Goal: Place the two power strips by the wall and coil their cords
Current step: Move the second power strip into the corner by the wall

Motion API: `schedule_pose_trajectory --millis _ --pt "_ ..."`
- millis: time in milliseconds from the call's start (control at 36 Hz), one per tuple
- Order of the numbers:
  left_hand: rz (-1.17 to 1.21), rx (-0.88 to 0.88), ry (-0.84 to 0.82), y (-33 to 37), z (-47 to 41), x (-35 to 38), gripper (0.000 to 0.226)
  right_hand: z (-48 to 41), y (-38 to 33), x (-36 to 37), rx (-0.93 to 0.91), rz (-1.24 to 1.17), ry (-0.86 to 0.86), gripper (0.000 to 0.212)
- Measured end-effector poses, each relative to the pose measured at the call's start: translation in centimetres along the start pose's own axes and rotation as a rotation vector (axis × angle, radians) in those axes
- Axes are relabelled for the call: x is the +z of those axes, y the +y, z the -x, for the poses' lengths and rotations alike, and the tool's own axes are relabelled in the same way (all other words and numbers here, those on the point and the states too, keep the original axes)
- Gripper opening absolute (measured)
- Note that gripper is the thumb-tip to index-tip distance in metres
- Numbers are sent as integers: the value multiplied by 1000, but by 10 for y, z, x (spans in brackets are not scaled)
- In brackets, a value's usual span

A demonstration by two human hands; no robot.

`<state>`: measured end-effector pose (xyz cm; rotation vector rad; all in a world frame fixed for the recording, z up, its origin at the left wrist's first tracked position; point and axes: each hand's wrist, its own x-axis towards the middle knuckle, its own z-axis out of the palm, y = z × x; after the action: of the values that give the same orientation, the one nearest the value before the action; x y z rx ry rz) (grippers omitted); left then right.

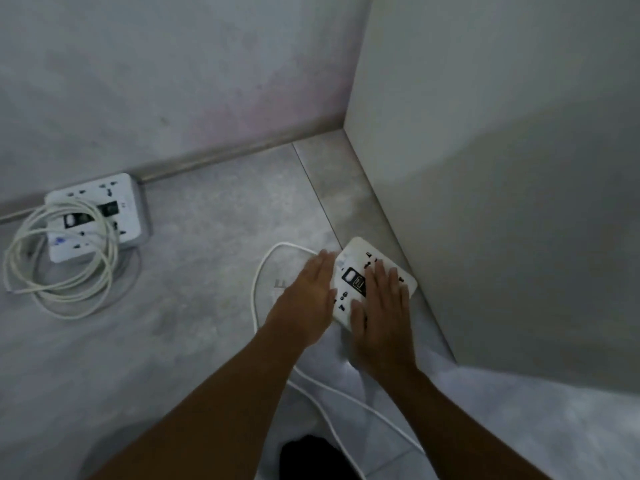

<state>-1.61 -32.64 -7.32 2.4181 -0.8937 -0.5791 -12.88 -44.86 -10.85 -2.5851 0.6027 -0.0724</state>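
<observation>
Item 1: white square power strip [104, 209], left of the frame, lying face-up on the grey tiled floor [194, 271], its far edge near the baseboard [225, 154] of the back wall [138, 81]. Its white coiled cord [59, 271] lies in several loops, partly over the strip's face and partly on the floor to the lower left.

Item 2: second white power strip [360, 258], right of centre, face-up, just beside the pale side panel [502, 168]. The left hand [304, 292] lies flat at its left edge and the right hand [381, 317] presses flat on its face, fingers straight, gripping nothing. Its loose cord [258, 278] arcs leftward, uncoiled, and trails to the bottom edge.
</observation>
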Motion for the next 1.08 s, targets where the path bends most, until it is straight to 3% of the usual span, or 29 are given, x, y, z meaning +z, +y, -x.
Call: schedule_pose_trajectory --millis 194,333,472,583,806,944,1083 --pt "1 -58 -29 -13 -4 15 65 -13 -1 10 -1 -43 81 66" --pt "88 -145 4 -13 -6 24 75 -12 -23 15 312 -207 215 84" --pt "217 -280 141 -2 -6 31 66 -11 -42 13 442 -506 258 76" --pt "297 -293 317 6 -12 20 49 -23 -41 10 395 -588 309 66" --pt "381 -411 654 -23 -57 -55 41 -119 -87 8 131 -624 285 64" --pt "376 -447 713 -49 -80 -94 34 -189 -113 2 -34 -551 218 64" --pt "444 -511 651 -64 -95 -106 39 -236 -121 -3 -76 -514 84 60"
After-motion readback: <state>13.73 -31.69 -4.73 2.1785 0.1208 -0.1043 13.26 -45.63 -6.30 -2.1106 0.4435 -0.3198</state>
